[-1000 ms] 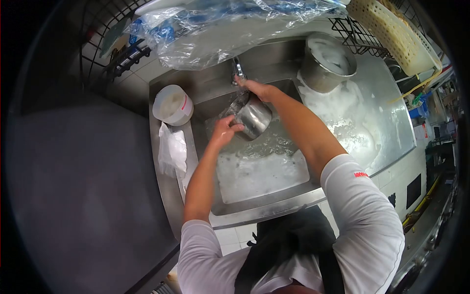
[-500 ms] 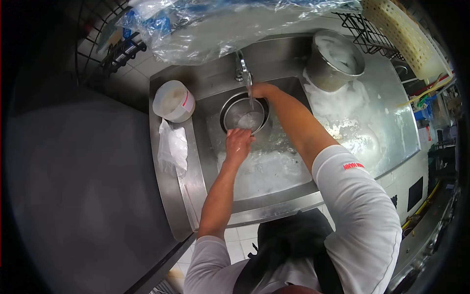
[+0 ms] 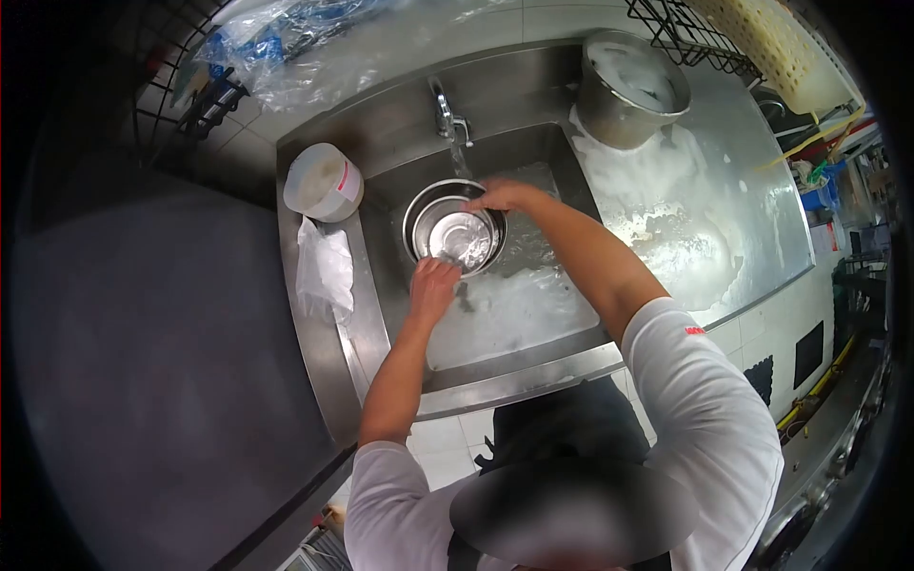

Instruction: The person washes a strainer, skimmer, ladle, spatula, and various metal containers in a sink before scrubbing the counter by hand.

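Note:
A round stainless steel pot (image 3: 430, 214) sits in the sink (image 3: 381, 285), its shiny inside facing up with some clear water at the bottom. My left hand (image 3: 436, 287) is closed on its near rim. On the far right rim, my right hand (image 3: 506, 195) grips with the thumb reaching inside and the other fingers partly hidden behind the wall. Behind the pot, the faucet (image 3: 447, 119) runs a stream of water (image 3: 460, 162) that falls at the far rim.
Suds (image 3: 519, 319) cover the sink's near floor. A white plastic tub (image 3: 324, 183) and a clear plastic bag (image 3: 324, 271) lie on the left ledge. A large metal pot (image 3: 624, 100) with foam stands on the wet right drainboard (image 3: 762, 228). Wire racks (image 3: 690, 33) hang above.
My right hand has moved from beside the faucet stream down onto the pot's rim. The pot is tilted less away from me, and its inside shows more fully.

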Demonstrator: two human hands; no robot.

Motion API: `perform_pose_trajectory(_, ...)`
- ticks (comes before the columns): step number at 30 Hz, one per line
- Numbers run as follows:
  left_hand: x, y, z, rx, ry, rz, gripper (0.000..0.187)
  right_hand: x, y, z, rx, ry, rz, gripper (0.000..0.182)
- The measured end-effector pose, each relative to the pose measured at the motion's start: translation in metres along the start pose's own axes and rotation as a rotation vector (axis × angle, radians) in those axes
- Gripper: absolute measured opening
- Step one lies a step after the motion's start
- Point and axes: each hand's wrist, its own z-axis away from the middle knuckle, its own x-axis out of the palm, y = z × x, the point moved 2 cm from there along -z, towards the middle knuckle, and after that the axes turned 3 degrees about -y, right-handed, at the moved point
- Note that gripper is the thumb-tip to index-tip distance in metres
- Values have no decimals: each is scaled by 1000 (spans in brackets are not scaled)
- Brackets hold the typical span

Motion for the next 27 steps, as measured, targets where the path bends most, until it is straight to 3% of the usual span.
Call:
perform_pose_trajectory(1, 1, -4, -5, 15, 1, 6, 10, 2, 6, -12, -32, 287, 52, 83)
perform_pose_trajectory(4, 9, -13, -26, -28, -15, -1, 10, 0, 12, 9, -201, 828, -155, 70)
perform_pose_trajectory(5, 14, -14, -29, 4, -42, 49, 9, -2, 11, 29, -195, 868, -171, 59)
perform_pose_trajectory(8, 7, -9, -27, 134, -48, 42, 9, -2, 46, 82, -273, 802, -359, 52)
perform_pose_trajectory(11, 8, -14, -9, -26, -141, -48, 8, 10, 83, 153, -259, 793, -562, 43)
perform_pose_trajectory(14, 23, -12, -30, -72, -86, -138, 7, 15, 110, 202, -198, 874, -580, 44)
perform_pose_trajectory(20, 56, 16, -12, -187, 114, 6, 5, 22, 124, 316, -319, 1086, -555, 42)
perform_pose_trajectory(22, 60, 12, -13, -269, 133, -10, 4, 27, 145, 352, -241, 1192, -555, 42)
perform_pose_trajectory(25, 67, 6, -19, -438, 145, -57, 4, 34, 159, 359, -216, 1216, -601, 43)
perform_pose_trajectory(27, 81, 1, -8, -335, 121, 0, 5, 39, 153, 345, -254, 1151, -637, 45)
